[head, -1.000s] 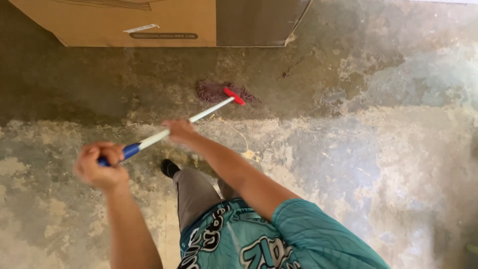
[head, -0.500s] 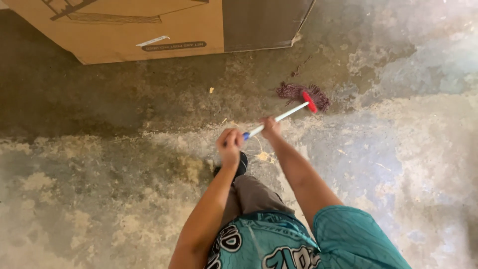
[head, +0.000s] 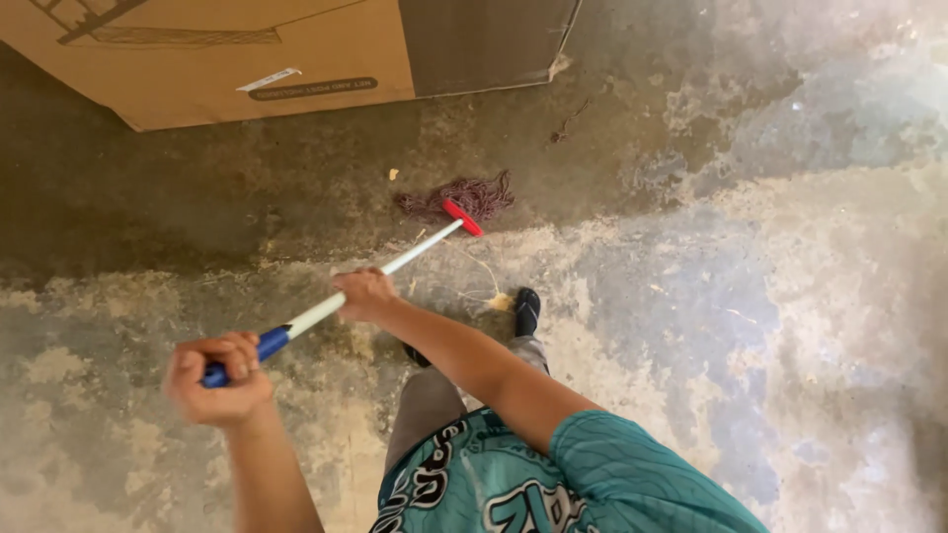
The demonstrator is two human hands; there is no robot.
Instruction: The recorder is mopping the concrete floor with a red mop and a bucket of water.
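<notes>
Both hands are clamped on the mop handle (head: 395,266): left hand (head: 217,380) on the blue grip, right hand (head: 363,294) higher. The mop head (head: 464,197) lies on the floor (head: 750,296) near a cardboard box (head: 227,59).

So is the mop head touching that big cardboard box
Apart. The head view shows the mop head lying on the wet floor, with a clear strip of bare concrete between its strands and the lower edge of the cardboard box.

mop head (head: 464,199) on floor (head: 770,296) | cardboard box (head: 247,59) behind | shoe (head: 526,308) nearer
</notes>
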